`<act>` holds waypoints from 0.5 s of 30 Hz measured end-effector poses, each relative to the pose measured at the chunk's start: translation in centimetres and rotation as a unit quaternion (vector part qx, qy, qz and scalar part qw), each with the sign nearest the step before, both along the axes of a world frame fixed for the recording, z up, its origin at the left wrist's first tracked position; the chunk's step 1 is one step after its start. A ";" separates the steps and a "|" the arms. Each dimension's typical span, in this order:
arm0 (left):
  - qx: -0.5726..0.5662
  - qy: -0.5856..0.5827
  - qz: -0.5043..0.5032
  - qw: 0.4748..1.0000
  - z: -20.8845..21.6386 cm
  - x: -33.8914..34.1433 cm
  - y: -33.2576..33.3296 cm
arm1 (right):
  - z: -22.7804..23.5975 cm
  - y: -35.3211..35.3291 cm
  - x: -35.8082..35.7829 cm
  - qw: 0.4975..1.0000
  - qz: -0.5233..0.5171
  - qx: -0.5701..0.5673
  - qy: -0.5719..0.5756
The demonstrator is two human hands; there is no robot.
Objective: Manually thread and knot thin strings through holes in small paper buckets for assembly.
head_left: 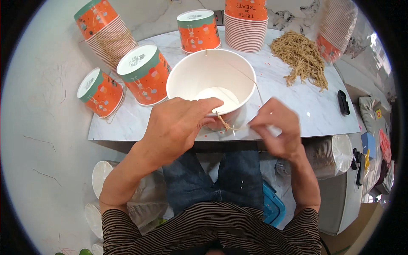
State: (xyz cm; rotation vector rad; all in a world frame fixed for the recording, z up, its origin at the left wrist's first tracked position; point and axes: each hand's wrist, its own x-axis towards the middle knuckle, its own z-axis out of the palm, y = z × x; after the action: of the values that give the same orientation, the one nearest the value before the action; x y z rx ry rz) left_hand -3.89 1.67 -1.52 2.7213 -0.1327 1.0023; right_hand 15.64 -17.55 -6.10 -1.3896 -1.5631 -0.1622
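Note:
A white-lined paper bucket (pixel 182 78) stands mouth up at the table's front edge, tilted a little toward me. My left hand (pixel 172 125) grips its near rim, thumb over the inside and fingers curled below. A thin tan cord (pixel 224 123) passes through the rim beside that thumb, looking knotted or twisted there. My right hand (pixel 278 129), just right of the bucket, pinches the cord's thin end between thumb and fingers, pulling it out sideways. Another bit of cord shows at the far rim. The cord's exact tip is blurred.
Upturned orange buckets (pixel 146 78) with green bands stand at the left and back of the marble-look table (pixel 280 110). Nested stacks (pixel 245 34) rise behind. A heap of tan cords (pixel 299 57) and a small black object (pixel 343 102) lie right. Plastic-wrapped stacks (pixel 327 157) sit below the table.

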 end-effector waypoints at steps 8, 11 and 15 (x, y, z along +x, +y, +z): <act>0.008 0.009 -0.051 0.999 -0.1 0.6 0.5 | -3.1 1.6 2.0 0.984 -0.112 -0.019 -0.137; -0.042 -0.011 -0.051 0.998 0.2 0.3 0.8 | -3.0 2.0 4.0 0.986 -0.137 -0.040 -0.084; -0.091 -0.070 -0.031 0.993 0.1 0.1 1.2 | -4.2 1.6 3.4 0.981 -0.074 -0.108 -0.142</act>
State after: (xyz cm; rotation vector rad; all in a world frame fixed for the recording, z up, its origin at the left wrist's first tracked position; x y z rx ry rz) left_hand -3.78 2.88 -1.42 2.4669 -0.1425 1.1293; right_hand 19.07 -15.99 -10.32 -1.7132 -1.7507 -0.2989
